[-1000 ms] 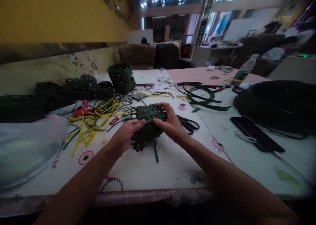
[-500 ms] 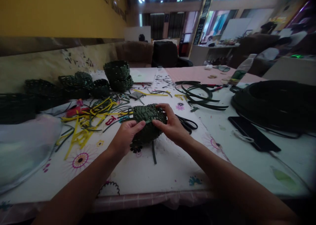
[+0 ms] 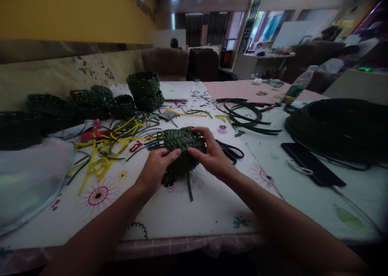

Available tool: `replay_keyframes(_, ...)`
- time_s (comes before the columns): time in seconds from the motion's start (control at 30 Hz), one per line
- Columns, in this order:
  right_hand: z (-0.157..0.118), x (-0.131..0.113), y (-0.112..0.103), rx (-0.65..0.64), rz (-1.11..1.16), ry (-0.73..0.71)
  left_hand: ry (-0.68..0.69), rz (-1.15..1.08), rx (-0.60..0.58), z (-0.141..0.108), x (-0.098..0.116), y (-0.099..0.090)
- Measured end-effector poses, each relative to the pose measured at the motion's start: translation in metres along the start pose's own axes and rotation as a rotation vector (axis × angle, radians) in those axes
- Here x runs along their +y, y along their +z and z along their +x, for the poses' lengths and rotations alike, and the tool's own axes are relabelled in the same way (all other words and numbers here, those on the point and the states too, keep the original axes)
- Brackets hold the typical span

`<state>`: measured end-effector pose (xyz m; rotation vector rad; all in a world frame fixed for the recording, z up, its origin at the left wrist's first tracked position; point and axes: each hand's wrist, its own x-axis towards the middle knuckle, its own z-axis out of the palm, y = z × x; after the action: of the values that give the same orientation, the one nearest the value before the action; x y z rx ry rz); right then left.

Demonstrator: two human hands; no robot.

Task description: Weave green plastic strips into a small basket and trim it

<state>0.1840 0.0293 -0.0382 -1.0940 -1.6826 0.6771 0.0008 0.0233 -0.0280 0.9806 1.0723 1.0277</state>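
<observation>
I have my left hand [image 3: 156,173] and my right hand [image 3: 210,156] both grasping a small green woven basket [image 3: 182,140], with my fingers curved over its round side. I hold it low over the flowery tablecloth [image 3: 178,215], right in front of me. A loose dark strip [image 3: 189,187] pokes down from under it. Black scissors [image 3: 232,151] lie just beside my right hand, and yellow strips [image 3: 100,159] lie off to the left. To do this well, I would press evenly with both hands so the woven strips stay snug. Since the earlier frame, my hands have stayed in almost the same spot, and the whole view has slid a little.
</observation>
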Motion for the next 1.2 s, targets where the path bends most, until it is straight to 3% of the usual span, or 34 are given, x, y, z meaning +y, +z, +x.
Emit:
replay_keyframes(0.17, 0.001, 0.003, -0.001, -0.003, 0.039, -0.002, 0.001, 0.05, -0.174, 0.004, -0.002, -0.016)
replay_keyframes(0.33, 0.002, 0.005, -0.002, -0.021, 0.085, 0.012, 0.057, 0.125, -0.199, 0.003, -0.003, -0.025)
replay_keyframes(0.7, -0.005, -0.001, 0.005, -0.001, 0.078, 0.009, 0.228, 0.303, 0.072, -0.003, -0.018, -0.008)
replay_keyframes(1.0, -0.003, 0.001, 0.006, 0.0, 0.051, -0.064, 0.109, 0.133, -0.135, -0.005, -0.011, -0.009)
replay_keyframes(1.2, -0.003, 0.002, 0.007, 0.003, -0.005, -0.099, -0.002, 0.043, -0.095, -0.005, -0.008, -0.004)
